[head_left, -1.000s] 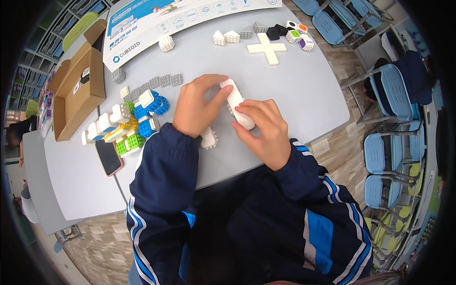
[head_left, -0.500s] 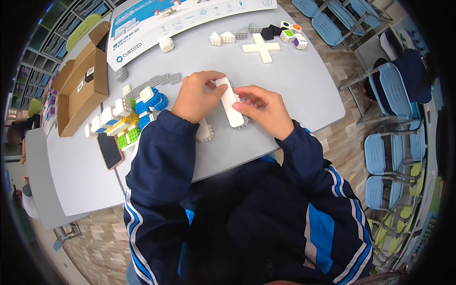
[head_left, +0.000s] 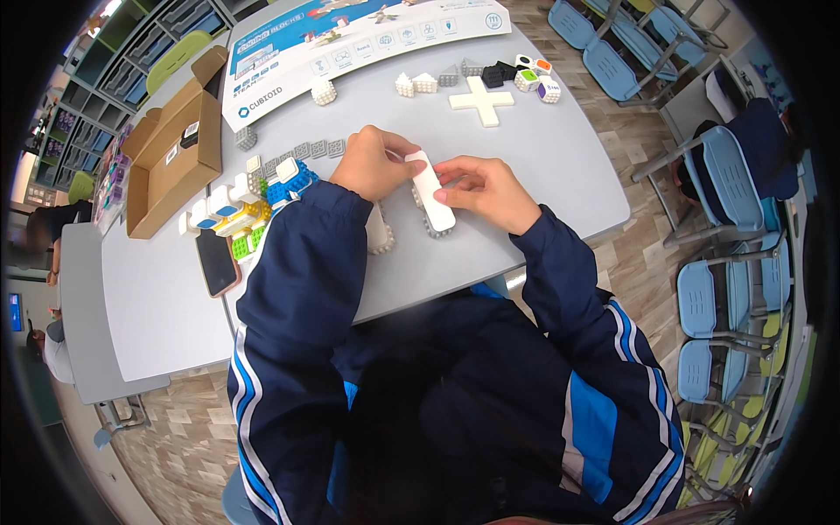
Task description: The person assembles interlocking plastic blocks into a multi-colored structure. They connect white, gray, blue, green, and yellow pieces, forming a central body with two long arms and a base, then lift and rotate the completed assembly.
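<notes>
A long white bar with rounded ends [head_left: 431, 199] stands over a row of grey studded blocks [head_left: 424, 220], whose studs show along its left side and near end. My left hand [head_left: 376, 164] pinches the bar's far end between thumb and fingers. My right hand [head_left: 490, 194] grips its right side, the thumb on top and the fingers curled at the edge. Left of the bar, a second white piece with studs along its edge [head_left: 378, 233] lies on the table, partly hidden by my left hand and sleeve.
A colourful block model [head_left: 254, 206] and a phone [head_left: 217, 262] lie to the left, beside an open cardboard box [head_left: 171, 166]. Several grey tiles [head_left: 302, 150] lie behind my left hand. Farther back are a white cross piece [head_left: 480, 101], small cubes [head_left: 527, 80] and a large printed box [head_left: 367, 54].
The bar's near end has shifted a little right. Grey studs that showed on its right now show on its left. Both hands keep their hold; the whole view has turned slightly.
</notes>
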Action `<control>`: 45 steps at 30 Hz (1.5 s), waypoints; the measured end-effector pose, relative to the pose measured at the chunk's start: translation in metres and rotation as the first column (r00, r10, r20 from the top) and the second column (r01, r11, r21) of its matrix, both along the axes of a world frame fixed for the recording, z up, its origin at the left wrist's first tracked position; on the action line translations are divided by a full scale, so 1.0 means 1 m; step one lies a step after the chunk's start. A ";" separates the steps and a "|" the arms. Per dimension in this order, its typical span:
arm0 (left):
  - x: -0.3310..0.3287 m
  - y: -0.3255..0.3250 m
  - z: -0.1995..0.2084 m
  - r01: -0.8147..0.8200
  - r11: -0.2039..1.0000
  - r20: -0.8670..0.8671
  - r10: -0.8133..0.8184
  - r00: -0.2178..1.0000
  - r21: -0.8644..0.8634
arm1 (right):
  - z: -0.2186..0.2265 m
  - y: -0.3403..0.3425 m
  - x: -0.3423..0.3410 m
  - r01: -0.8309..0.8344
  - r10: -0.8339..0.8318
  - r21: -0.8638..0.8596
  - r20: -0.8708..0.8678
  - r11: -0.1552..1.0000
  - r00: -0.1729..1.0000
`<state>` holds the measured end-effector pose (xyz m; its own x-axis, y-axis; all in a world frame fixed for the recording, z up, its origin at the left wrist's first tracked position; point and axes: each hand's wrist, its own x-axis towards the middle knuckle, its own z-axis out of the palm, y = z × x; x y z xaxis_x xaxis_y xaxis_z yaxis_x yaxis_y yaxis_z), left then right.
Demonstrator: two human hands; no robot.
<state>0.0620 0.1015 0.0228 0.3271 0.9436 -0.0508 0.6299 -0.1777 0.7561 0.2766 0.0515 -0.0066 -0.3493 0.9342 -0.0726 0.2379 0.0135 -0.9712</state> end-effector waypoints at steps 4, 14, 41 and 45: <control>0.002 0.002 0.006 0.000 0.994 0.007 0.001 1.000 -0.108 | 0.004 0.002 0.004 -0.046 0.045 0.029 0.048 0.999 0.998; 0.004 0.020 0.008 -0.005 0.982 -0.161 -0.026 0.987 -0.191 | 0.017 0.010 0.000 -0.027 -0.001 0.153 0.184 0.988 0.983; 0.014 0.069 -0.023 -0.053 0.975 -0.280 -0.010 0.960 -0.218 | 0.042 0.042 -0.054 -0.288 0.351 -0.212 0.691 0.934 0.632; 0.019 0.032 -0.008 -0.180 0.981 -0.248 0.156 0.956 -0.075 | 0.017 0.049 -0.050 -0.251 0.268 -0.117 0.612 0.961 0.744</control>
<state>0.0805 0.1335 0.0147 0.1316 0.9707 -0.2012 0.8092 0.0120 0.5874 0.2271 0.1004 0.0105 -0.4490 0.8089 -0.3795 0.7754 0.1417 -0.6154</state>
